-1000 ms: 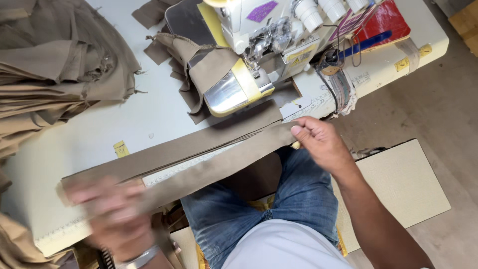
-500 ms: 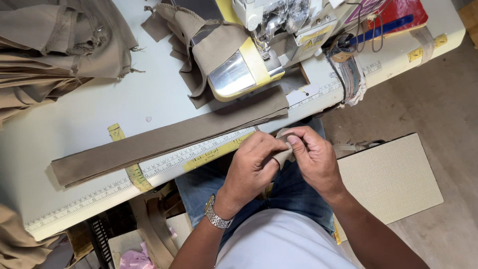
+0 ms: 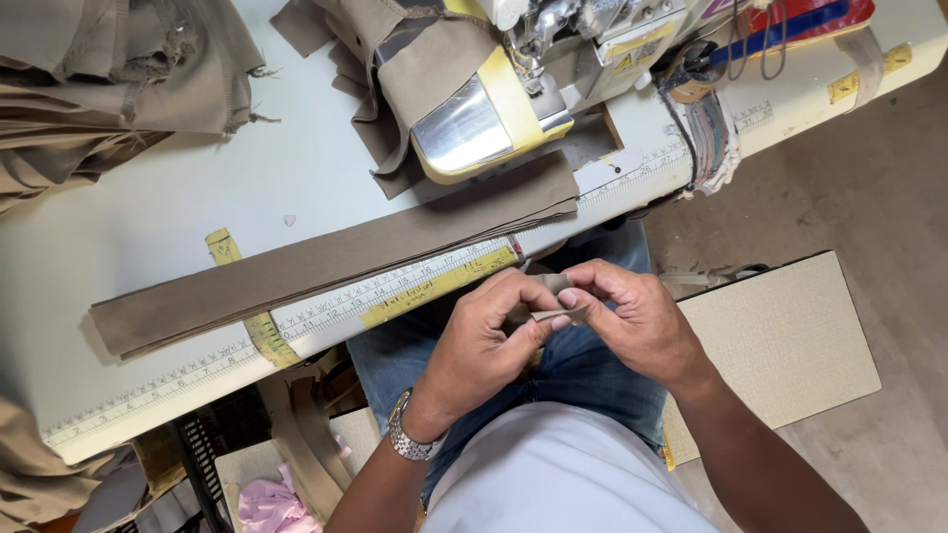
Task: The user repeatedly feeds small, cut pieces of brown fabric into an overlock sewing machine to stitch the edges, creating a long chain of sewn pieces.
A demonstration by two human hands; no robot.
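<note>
A heap of khaki cloth (image 3: 109, 89) lies far left on the worktop (image 3: 197, 197). A long khaki strip (image 3: 326, 262) runs along its near edge, beside a printed ruler (image 3: 296, 321). Nearer, over the lap, the left hand (image 3: 484, 345) and right hand (image 3: 637, 316) both pinch a small khaki fabric piece (image 3: 548, 314) between fingertips. A sewing machine (image 3: 553, 69) stands far right.

I see one yellow rectangular label (image 3: 638, 51) on the sewing machine, well above my hands, and a small yellow tape tag (image 3: 223, 245) up-left of them.
</note>
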